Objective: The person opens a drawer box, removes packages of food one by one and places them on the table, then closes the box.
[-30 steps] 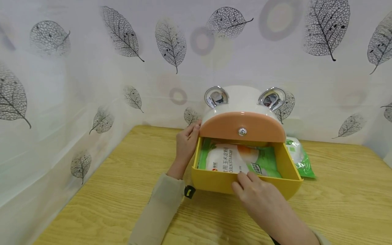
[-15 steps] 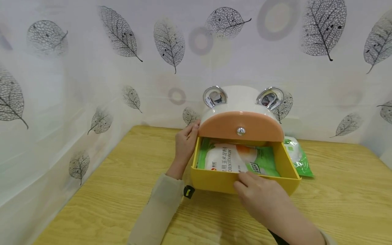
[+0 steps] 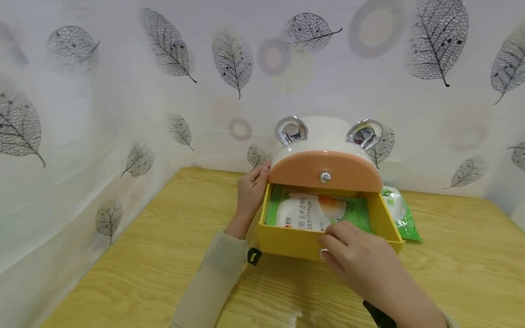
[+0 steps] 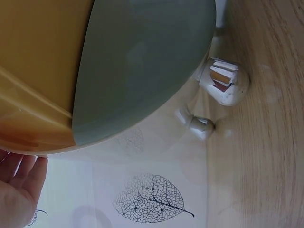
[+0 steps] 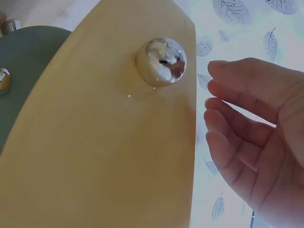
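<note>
A small white cabinet with frog-like chrome eyes has a rounded orange upper front. Below it, a yellow drawer stands pulled out, holding a green and white corn starch bag. My left hand rests with extended fingers against the cabinet's left side. My right hand is at the drawer's front edge with fingers loosely bent. In the right wrist view its fingertips stand a little apart from the drawer, holding nothing. The drawer's silver knob shows beside them.
Another green and white bag lies on the wooden table by the cabinet's right side. Behind hangs a leaf-patterned curtain. In the left wrist view, the cabinet stands on chrome feet below a grey-green lower front.
My right hand has let go of the drawer's front edge and shifted slightly right and up, uncovering the silver knob. My left hand and the drawer have stayed in place.
</note>
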Available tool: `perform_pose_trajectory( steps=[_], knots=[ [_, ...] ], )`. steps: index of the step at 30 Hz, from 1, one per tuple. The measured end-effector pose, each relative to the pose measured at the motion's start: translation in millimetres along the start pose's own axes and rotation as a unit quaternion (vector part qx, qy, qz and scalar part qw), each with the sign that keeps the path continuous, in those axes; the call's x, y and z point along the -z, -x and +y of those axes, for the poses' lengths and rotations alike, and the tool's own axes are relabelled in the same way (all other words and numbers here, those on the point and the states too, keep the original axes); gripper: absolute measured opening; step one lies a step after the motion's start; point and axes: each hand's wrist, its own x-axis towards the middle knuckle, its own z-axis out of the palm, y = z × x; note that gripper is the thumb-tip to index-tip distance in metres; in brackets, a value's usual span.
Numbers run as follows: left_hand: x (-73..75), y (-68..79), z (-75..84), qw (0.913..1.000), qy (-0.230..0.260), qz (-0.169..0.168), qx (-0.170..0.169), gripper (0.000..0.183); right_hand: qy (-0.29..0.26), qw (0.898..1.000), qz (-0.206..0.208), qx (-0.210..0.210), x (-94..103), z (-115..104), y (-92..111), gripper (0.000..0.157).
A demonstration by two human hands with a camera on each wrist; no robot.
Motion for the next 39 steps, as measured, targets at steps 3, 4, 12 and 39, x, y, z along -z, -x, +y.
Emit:
perform_pose_trajectory(
  steps=[3,4,12,39],
  knots=[
    [-3.2,-1.7,-13.9,1.0000,-0.002,-0.002,-0.003,0.026,-0.001,1.000,0.003,-0.005,2.2,2,0,0.050],
    [-3.5,-1.6,-14.1,1.0000,-0.003,-0.002,-0.005,0.027,-0.001,1.000,0.006,-0.005,2.6,2,-1,0.049],
    [-3.6,-0.8,-15.4,1.0000,-0.002,0.000,0.002,0.027,-0.010,1.000,0.003,-0.006,6.7,13,-6,0.051],
    [-3.5,-1.6,-15.1,0.9999,-0.011,0.003,-0.012,0.027,-0.045,0.984,-0.171,-0.026,10.7,64,-18,0.026]
  ],
)
